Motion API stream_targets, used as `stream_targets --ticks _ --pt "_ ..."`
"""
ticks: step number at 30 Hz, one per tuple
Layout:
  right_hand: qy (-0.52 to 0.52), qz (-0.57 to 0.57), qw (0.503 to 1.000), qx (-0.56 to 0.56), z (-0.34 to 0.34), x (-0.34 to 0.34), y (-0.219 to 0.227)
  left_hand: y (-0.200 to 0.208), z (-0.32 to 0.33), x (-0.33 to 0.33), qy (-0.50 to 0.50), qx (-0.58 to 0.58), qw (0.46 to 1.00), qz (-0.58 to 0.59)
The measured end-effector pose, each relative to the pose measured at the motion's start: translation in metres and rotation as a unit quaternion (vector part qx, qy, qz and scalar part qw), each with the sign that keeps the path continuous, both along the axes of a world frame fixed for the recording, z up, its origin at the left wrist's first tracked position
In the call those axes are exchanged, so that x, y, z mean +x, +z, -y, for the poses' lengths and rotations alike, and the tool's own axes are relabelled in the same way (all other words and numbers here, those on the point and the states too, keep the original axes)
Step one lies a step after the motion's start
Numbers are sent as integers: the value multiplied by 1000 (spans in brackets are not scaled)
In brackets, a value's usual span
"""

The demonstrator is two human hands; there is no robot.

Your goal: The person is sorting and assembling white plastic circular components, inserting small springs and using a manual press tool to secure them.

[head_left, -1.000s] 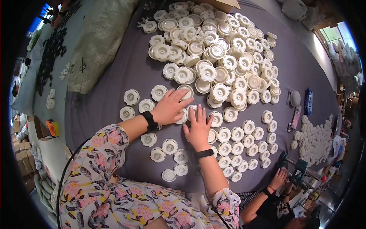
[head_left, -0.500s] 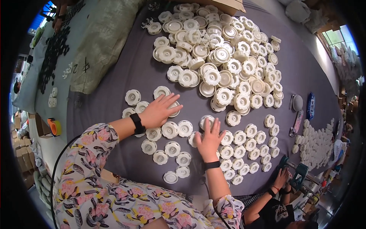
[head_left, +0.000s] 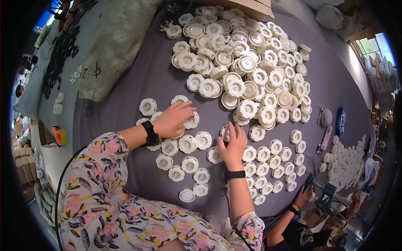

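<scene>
My left hand point(head_left: 173, 120) lies palm down over a loose group of white scalloped plastic discs, its fingers stretched and slightly bent. A disc point(head_left: 191, 120) shows beside its fingertips, and part of another is hidden under the palm. Past the fingers lies a further disc point(head_left: 180, 99). My right hand point(head_left: 234, 146) has its fingers extended and its thumb apart. Its fingers rest along a disc point(head_left: 225, 133), partly covered; another disc point(head_left: 215, 154) lies by the thumb. Neither hand lifts anything.
A big heap of the same discs point(head_left: 247, 62) covers the far side of the grey cloth. Flat rows of discs point(head_left: 274, 161) lie right of my right hand. A sack point(head_left: 113, 54) lies far left. A co-worker's hand point(head_left: 303, 195) is beside a green device point(head_left: 325, 196) at lower right.
My left hand has drawn its fingers in slightly and shifted a little toward the near left. My right hand has turned slightly, its fingers closer together. The co-worker's hand has moved a little.
</scene>
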State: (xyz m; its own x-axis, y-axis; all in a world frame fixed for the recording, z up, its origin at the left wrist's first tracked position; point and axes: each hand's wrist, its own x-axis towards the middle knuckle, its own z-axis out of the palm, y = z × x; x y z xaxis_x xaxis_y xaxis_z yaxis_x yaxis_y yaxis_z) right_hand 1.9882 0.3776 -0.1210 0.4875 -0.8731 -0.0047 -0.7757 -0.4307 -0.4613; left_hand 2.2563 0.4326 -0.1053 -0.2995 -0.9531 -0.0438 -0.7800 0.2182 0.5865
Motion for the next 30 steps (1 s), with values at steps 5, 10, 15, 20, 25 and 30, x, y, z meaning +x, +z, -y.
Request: stream_targets --ticks 5,10,15,20,25,30 --pt "0 -55 997 61 -23 23 8 2 -1 -2 20 27 999 17" --pt "59 -69 992 85 -57 60 18 3 -3 8 -34 54 991 115" --pt "112 -32 992 46 -74 99 3 4 -38 44 -22 66 987 145" --pt "146 -15 986 81 -76 117 8 13 -38 62 5 94 989 114" --pt "66 57 993 -85 19 123 14 17 55 63 128 -93 984 79" --pt "84 -72 990 -90 71 136 12 -19 111 68 238 -78 968 27"
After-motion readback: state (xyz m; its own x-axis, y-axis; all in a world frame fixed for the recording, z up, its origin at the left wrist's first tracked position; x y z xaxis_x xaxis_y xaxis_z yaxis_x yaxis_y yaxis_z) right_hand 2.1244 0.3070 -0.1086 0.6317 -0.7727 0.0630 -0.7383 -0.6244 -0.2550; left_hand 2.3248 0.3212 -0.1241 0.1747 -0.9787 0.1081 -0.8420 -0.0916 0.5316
